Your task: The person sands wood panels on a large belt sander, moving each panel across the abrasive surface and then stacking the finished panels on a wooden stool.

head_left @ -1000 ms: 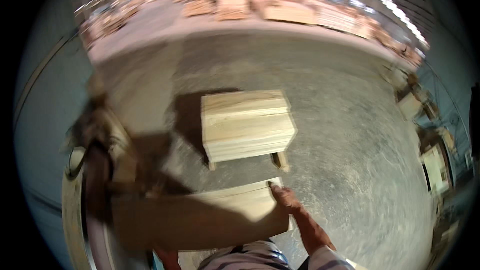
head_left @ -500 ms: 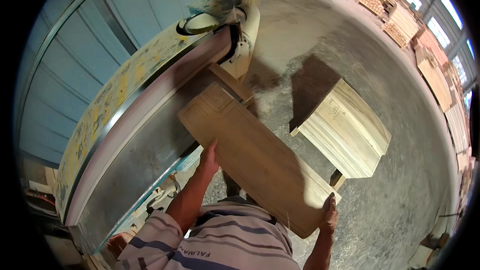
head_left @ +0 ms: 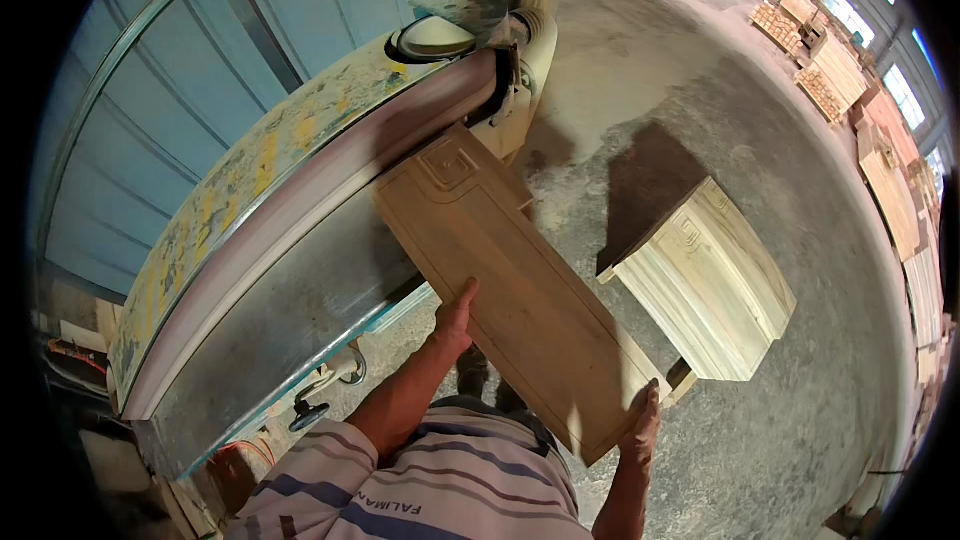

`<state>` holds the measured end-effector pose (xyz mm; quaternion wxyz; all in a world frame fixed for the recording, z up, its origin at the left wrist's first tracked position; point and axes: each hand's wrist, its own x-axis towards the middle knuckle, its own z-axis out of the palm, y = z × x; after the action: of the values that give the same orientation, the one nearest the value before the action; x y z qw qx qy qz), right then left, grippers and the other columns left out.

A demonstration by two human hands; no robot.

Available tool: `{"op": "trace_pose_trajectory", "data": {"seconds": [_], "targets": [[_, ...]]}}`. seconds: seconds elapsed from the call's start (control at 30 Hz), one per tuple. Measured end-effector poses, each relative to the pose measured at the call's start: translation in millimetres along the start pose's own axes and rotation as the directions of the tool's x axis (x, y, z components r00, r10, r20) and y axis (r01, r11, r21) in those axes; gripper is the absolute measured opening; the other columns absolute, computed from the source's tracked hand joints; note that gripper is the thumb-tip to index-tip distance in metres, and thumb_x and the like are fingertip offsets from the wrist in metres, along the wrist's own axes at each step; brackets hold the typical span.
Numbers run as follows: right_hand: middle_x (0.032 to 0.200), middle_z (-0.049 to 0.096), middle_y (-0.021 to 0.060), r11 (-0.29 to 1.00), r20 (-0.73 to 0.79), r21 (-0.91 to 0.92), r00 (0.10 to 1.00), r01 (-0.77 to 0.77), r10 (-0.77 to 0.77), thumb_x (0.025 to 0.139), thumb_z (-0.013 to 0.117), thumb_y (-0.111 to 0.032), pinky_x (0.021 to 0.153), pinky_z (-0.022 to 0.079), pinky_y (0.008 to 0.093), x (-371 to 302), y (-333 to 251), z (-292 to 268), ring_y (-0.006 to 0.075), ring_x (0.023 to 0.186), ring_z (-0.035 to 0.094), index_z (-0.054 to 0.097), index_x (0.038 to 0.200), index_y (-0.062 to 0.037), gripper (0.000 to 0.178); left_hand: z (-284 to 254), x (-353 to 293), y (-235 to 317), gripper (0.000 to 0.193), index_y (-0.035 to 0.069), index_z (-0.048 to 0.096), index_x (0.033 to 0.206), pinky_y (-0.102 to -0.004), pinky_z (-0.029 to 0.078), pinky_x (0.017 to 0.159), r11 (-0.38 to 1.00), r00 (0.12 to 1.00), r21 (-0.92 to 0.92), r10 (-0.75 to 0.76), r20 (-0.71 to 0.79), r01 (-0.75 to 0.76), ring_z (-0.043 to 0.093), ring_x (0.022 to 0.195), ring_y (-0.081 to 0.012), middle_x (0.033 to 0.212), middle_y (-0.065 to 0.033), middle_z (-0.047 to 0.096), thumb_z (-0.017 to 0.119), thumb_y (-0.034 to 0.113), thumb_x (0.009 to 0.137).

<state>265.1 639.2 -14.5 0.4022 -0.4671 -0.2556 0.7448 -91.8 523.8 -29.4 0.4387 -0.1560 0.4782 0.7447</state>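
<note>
A long brown wooden panel (head_left: 520, 290) with a carved square spiral at its far end is held slantwise in front of me. My left hand (head_left: 457, 316) is closed on its left long edge, thumb on top, fingers hidden underneath. My right hand (head_left: 640, 422) grips the near right corner, its fingers partly out of sight. The panel's far end hangs over or rests on the metal bed (head_left: 300, 310) of a long belt sander, close to its reddish sanding belt (head_left: 330, 205); contact with the belt cannot be made out.
To the right, a stack of pale carved panels (head_left: 710, 285) stands on a wooden support above the concrete floor (head_left: 800, 420). A handwheel (head_left: 308, 414) sticks out below the sander's bed. Blue metal sheeting (head_left: 130, 140) rises behind the machine. Timber stacks (head_left: 830, 70) line the far right.
The panel has moved forward, and its far end now covers most of the wooden block by the sander's bed. Both hands keep their hold. The whole view has shifted slightly.
</note>
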Motion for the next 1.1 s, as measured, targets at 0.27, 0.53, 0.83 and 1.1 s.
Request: {"op": "trace_pose_trajectory", "data": {"seconds": [0.27,0.53,0.83,1.1], "targets": [[0.132,0.039,0.0093,0.99,0.047,-0.12,0.997,0.069,-0.064,0.094,0.034,-0.037,0.1,0.03,0.0278,-20.7,-4.8,46.6,0.0162,0.12,0.036,0.033,0.133,0.0002,0.054,-4.4,9.9,19.4,0.06,0.007,0.045,0.122,-0.0441,0.04,0.093,1.0,1.0,-0.011,-0.015,0.024,0.016,0.048,0.109,-0.0254,0.118,-0.008,0.051,0.071,0.032,0.074],[0.107,0.052,0.0063,0.996,0.048,-0.082,0.999,0.029,-0.026,0.094,0.034,-0.038,0.084,0.039,0.0257,-14.2,3.1,45.2,0.0142,0.096,0.048,0.048,0.119,-0.0012,0.047,2.9,6.6,27.5,0.057,0.007,0.044,0.123,-0.0412,0.039,0.093,1.0,0.999,0.021,0.011,-0.034,-0.011,0.047,0.11,-0.0245,0.12,-0.0082,0.05,0.068,0.03,0.077],[0.074,0.046,-0.0051,0.991,-0.028,-0.064,0.992,0.119,-0.121,0.092,0.042,-0.035,0.06,0.038,0.0235,0.4,16.1,36.1,0.0084,0.067,0.044,0.056,0.095,-0.0038,0.034,-7.7,20.8,23.1,0.054,0.004,0.042,0.124,-0.0402,0.041,0.09,1.0,1.0,-0.013,-0.008,-0.004,0.008,0.048,0.109,-0.0257,0.12,-0.0095,0.05,0.065,0.025,0.079],[0.082,0.054,-0.0012,0.935,-0.006,-0.306,0.981,0.181,-0.192,0.093,0.04,-0.027,0.063,0.04,0.0218,-21.7,-4.7,46.4,0.0071,0.072,0.047,0.059,0.098,-0.0018,0.033,-24.1,31.4,18.4,0.059,0.004,0.042,0.124,-0.0415,0.041,0.09,1.0,0.997,0.017,0.009,0.077,-0.011,0.048,0.108,-0.0266,0.121,-0.0095,0.05,0.068,0.03,0.077]]}}
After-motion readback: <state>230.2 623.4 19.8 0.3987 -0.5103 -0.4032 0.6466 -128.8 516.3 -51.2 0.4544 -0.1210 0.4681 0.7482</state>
